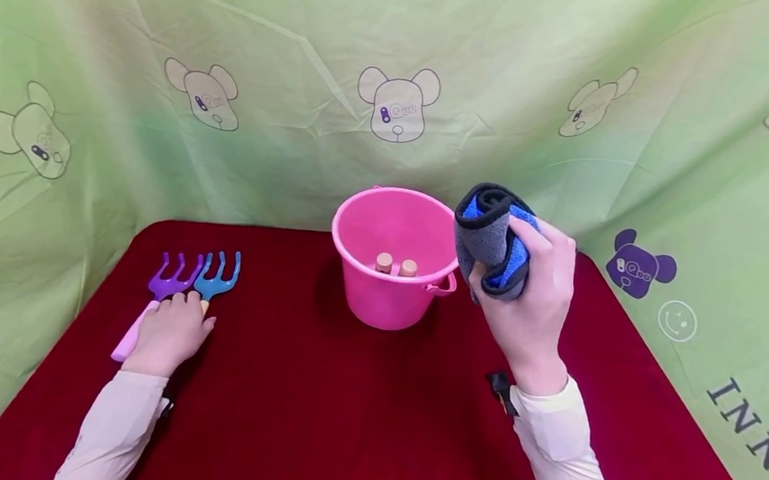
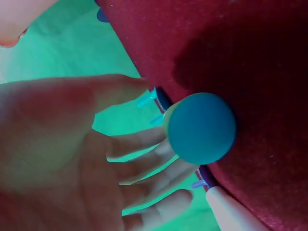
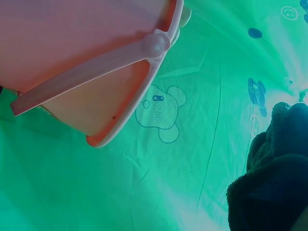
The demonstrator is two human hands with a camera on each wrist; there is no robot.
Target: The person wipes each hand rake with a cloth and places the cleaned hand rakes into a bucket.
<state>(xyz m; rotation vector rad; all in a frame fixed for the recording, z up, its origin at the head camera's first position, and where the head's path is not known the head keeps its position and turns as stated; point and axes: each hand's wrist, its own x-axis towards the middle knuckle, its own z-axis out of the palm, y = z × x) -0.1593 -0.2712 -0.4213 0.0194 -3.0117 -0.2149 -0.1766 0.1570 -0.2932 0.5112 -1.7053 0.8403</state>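
The right hand (image 1: 535, 301) grips fuzzy matt cloth (image 1: 492, 239); beside it, a glossy smooth plastic bucket (image 1: 389, 260) on velvety red tablecloth (image 1: 340, 413).

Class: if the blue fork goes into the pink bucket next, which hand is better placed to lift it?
Left. The left hand already rests on the blue fork; the right hand is occupied holding the cloth beside the pink bucket.

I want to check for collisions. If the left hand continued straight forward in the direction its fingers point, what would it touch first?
The left hand points away from the person, so it would probably meet the blue rake first; the purple rake lies close beside it. Depth is unclear.
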